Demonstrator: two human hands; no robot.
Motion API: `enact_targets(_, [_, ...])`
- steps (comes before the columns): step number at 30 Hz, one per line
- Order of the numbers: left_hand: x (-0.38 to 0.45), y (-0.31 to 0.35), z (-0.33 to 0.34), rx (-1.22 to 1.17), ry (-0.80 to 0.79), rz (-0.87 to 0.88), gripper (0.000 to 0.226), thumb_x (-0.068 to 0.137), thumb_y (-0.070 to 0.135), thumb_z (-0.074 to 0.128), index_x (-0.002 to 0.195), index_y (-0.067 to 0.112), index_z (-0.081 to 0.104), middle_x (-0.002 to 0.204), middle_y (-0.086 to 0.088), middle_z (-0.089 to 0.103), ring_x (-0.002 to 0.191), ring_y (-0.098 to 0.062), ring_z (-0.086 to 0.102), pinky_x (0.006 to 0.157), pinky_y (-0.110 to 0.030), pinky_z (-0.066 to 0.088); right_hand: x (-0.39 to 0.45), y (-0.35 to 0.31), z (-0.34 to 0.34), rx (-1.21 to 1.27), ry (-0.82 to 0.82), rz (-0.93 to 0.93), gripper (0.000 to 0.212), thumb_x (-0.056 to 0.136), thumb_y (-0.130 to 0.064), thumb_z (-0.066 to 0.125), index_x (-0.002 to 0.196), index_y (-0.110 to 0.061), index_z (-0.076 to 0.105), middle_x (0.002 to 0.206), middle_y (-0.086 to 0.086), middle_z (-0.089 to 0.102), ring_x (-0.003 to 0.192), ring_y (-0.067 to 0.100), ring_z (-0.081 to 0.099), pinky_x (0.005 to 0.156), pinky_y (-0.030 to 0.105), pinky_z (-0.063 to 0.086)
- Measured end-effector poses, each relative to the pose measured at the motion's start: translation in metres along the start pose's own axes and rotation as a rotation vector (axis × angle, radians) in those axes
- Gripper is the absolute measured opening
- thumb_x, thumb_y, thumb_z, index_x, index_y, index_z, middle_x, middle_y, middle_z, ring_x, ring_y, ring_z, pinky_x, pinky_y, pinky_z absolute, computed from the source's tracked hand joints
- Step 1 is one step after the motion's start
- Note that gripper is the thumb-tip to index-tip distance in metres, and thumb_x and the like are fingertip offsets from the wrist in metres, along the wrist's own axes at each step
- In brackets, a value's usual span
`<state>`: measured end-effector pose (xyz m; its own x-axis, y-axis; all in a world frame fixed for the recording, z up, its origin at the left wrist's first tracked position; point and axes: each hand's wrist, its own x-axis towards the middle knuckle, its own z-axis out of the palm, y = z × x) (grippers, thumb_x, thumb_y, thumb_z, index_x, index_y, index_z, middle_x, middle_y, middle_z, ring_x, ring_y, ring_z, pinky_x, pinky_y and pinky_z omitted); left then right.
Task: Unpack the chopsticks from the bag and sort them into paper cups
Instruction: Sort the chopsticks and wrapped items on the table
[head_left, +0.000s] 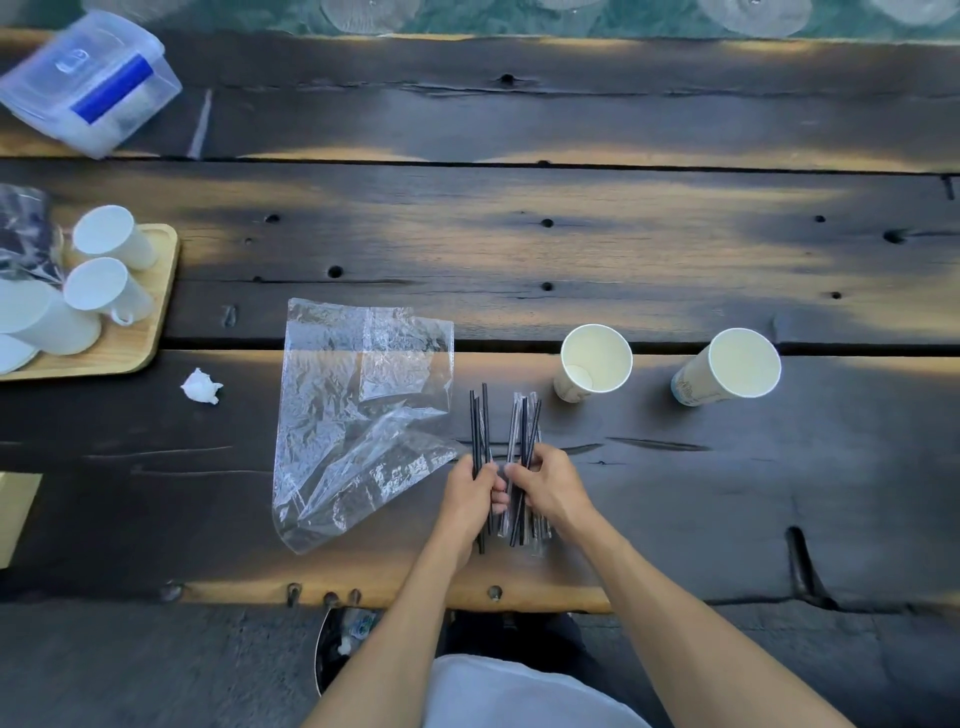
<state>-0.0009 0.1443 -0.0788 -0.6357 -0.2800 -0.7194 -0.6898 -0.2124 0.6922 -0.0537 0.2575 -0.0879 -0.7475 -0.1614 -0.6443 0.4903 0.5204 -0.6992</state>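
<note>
My left hand (475, 493) is closed around a small bunch of black chopsticks (479, 431), and my right hand (550, 486) grips a second bunch (524, 426), some in clear wrappers, both bunches pointing away from me over the dark wooden table (519, 234). The empty plastic bag (353, 410) lies flat just left of my hands. Two paper cups (596, 362) stand empty beyond them to the right, well apart from the chopsticks.
</note>
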Motion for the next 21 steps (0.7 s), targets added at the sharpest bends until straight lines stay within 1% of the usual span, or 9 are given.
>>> enact_targets(3, [-0.010, 0.003, -0.001, -0.006, -0.086, 0.024, 0.018, 0.103, 0.016, 0.042, 0.106, 0.002, 0.054, 0.091, -0.013, 0.073, 0.070, -0.023, 0.072, 0.062, -0.029, 0.058, -0.011, -0.008, -0.002, 0.127, -0.110, 0.024, 0.025, 0.094, -0.023, 0.063, 0.079, -0.008, 0.049, 0.052, 0.007, 0.046, 0.040, 0.015, 0.040, 0.040, 0.024, 0.030])
enact_targets(5, [-0.017, 0.006, -0.004, -0.025, -0.143, 0.063, 0.020, 0.104, 0.016, 0.038, 0.108, 0.003, 0.053, 0.084, -0.013, 0.073, 0.072, -0.026, 0.073, 0.060, -0.028, 0.055, -0.018, -0.012, -0.004, 0.212, -0.154, 0.016, 0.019, 0.095, -0.019, 0.062, 0.091, -0.001, 0.056, 0.057, 0.011, 0.049, 0.041, 0.016, 0.042, 0.036, 0.024, 0.030])
enact_targets(7, [-0.025, 0.009, -0.008, -0.016, -0.185, 0.088, 0.021, 0.104, 0.018, 0.036, 0.109, 0.009, 0.054, 0.074, -0.008, 0.074, 0.068, -0.025, 0.073, 0.058, -0.030, 0.054, -0.025, -0.014, -0.009, 0.263, -0.192, -0.037, 0.015, 0.093, -0.016, 0.064, 0.089, -0.003, 0.060, 0.059, 0.013, 0.052, 0.040, 0.015, 0.045, 0.035, 0.023, 0.032])
enact_targets(10, [-0.036, 0.009, -0.011, -0.015, -0.215, 0.108, 0.024, 0.105, 0.019, 0.036, 0.116, 0.018, 0.057, 0.079, -0.007, 0.074, 0.064, -0.020, 0.070, 0.060, -0.031, 0.056, -0.033, -0.013, -0.016, 0.301, -0.235, -0.111, 0.009, 0.090, -0.017, 0.069, 0.082, -0.014, 0.068, 0.057, 0.010, 0.060, 0.040, 0.013, 0.049, 0.037, 0.020, 0.036])
enact_targets(13, [-0.050, 0.008, -0.013, -0.077, -0.300, 0.125, 0.023, 0.107, 0.014, 0.036, 0.117, 0.009, 0.056, 0.077, -0.012, 0.066, 0.058, -0.017, 0.059, 0.056, -0.028, 0.050, -0.041, -0.009, -0.021, 0.415, -0.335, -0.119, 0.008, 0.087, -0.020, 0.073, 0.089, -0.012, 0.073, 0.055, 0.014, 0.054, 0.046, 0.023, 0.052, 0.047, 0.026, 0.043])
enact_targets(15, [-0.058, 0.008, -0.014, -0.098, -0.382, 0.121, 0.020, 0.107, 0.015, 0.038, 0.103, 0.005, 0.055, 0.074, -0.010, 0.061, 0.055, -0.014, 0.052, 0.053, -0.027, 0.043, -0.047, -0.008, -0.023, 0.528, -0.442, -0.122, 0.025, 0.085, -0.021, 0.076, 0.098, 0.000, 0.069, 0.068, 0.024, 0.054, 0.048, 0.028, 0.057, 0.050, 0.034, 0.050])
enact_targets(17, [-0.067, 0.008, -0.016, -0.135, -0.473, 0.092, 0.021, 0.106, 0.020, 0.042, 0.092, 0.008, 0.053, 0.071, -0.007, 0.059, 0.052, -0.013, 0.048, 0.050, -0.027, 0.039, -0.053, -0.011, -0.026, 0.631, -0.515, -0.117, 0.042, 0.082, -0.014, 0.077, 0.114, 0.008, 0.061, 0.095, 0.034, 0.058, 0.051, 0.030, 0.065, 0.050, 0.034, 0.054])
enact_targets(19, [-0.074, 0.007, -0.021, -0.193, -0.563, 0.037, 0.022, 0.104, 0.025, 0.047, 0.089, 0.010, 0.052, 0.068, -0.005, 0.056, 0.050, -0.012, 0.044, 0.045, -0.023, 0.036, -0.058, -0.013, -0.030, 0.695, -0.591, -0.107, 0.047, 0.081, -0.009, 0.076, 0.123, 0.005, 0.059, 0.114, 0.028, 0.065, 0.067, 0.025, 0.072, 0.057, 0.032, 0.058])
enact_targets(21, [-0.079, 0.004, -0.028, -0.243, -0.660, -0.029, 0.024, 0.101, 0.029, 0.049, 0.092, 0.008, 0.055, 0.065, -0.004, 0.049, 0.049, -0.011, 0.039, 0.043, -0.021, 0.033, -0.065, -0.016, -0.038, 0.701, -0.657, -0.125, 0.045, 0.082, -0.010, 0.074, 0.124, 0.000, 0.059, 0.116, 0.021, 0.069, 0.074, 0.021, 0.070, 0.065, 0.029, 0.056])
